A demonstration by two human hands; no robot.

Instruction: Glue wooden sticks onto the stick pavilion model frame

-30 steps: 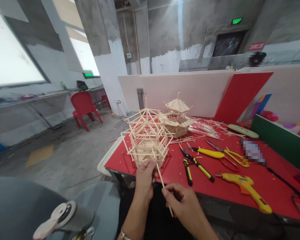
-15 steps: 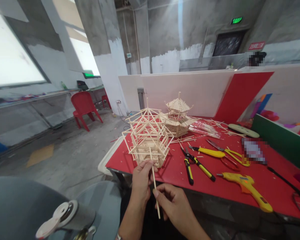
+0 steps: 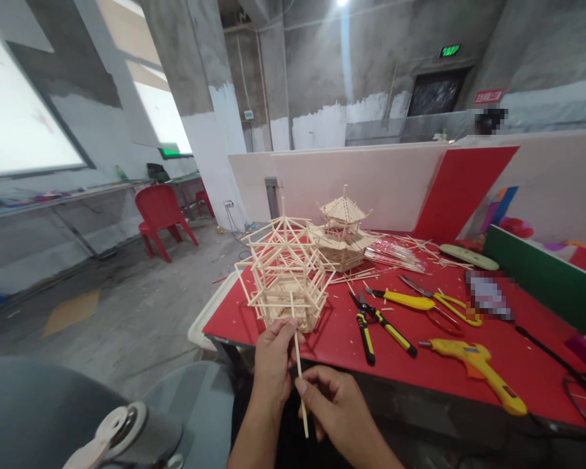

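A thin wooden stick (image 3: 300, 371) slants between my hands in front of the table's near edge. My left hand (image 3: 275, 355) pinches its upper part, close to the base of an open stick-frame model (image 3: 293, 254). Lower down, the thumb and fingers of my right hand (image 3: 329, 397) are closed on the same stick. The stick's top end overlaps the front of the frame model. Behind it on the right stands a second wooden model (image 3: 344, 234) with a pointed, slatted roof. Whether my left fingers touch the frame model is hard to tell.
On the red table (image 3: 332, 339) lie black-yellow pliers (image 3: 366, 335), a yellow-handled cutter (image 3: 407, 299), a yellow glue gun (image 3: 478, 365) with a dark cable, and loose sticks (image 3: 395, 253). A green board (image 3: 542, 280) stands at the right. A lidded cup (image 3: 146, 433) is at lower left.
The whole view has shifted slightly, with the table and models a little lower and further left. Both hands keep their hold on the stick, nearly unchanged.
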